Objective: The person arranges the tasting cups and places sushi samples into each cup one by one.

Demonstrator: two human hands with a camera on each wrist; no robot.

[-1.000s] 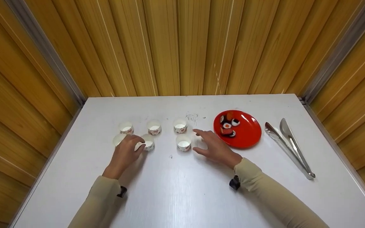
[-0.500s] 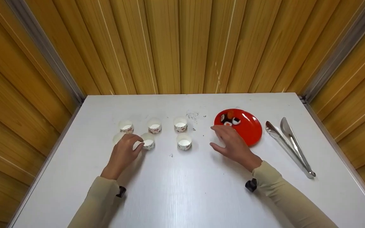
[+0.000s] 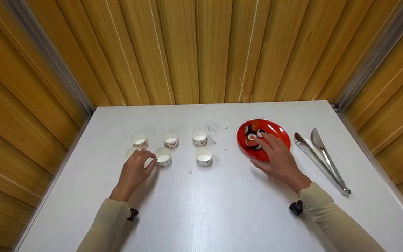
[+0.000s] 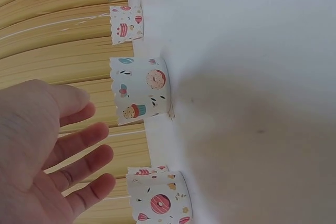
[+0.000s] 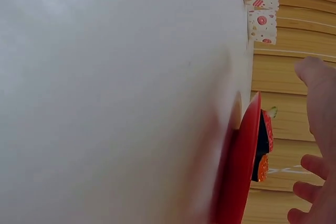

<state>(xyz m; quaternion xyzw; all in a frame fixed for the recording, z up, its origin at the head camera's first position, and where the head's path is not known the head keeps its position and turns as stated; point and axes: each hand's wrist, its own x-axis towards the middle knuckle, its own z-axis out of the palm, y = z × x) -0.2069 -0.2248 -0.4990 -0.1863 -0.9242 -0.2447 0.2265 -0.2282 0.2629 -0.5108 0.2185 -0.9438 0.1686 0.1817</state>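
Note:
Several white paper baking cups with printed donuts and cupcakes stand on the table, such as a back one (image 3: 171, 141) and a front one (image 3: 204, 159). My left hand (image 3: 135, 173) hovers loosely bent over the front left cups, holding nothing and partly hiding one at the far left. The left wrist view shows its fingers (image 4: 94, 153) apart from a cup (image 4: 142, 87). My right hand (image 3: 281, 162) is over the near right rim of a red plate (image 3: 275, 131), fingers spread and holding nothing. Several sushi pieces (image 3: 251, 142) lie on the plate's left half.
Metal tongs (image 3: 322, 161) lie right of the plate, with the handle end toward the front. The white table (image 3: 194, 210) has a yellow slatted wall (image 3: 201, 52) behind it and more slatted walls at both sides.
My right hand has moved right, from beside the front right cup to over the red plate. My left hand has hardly shifted. The cups, plate and tongs stay put.

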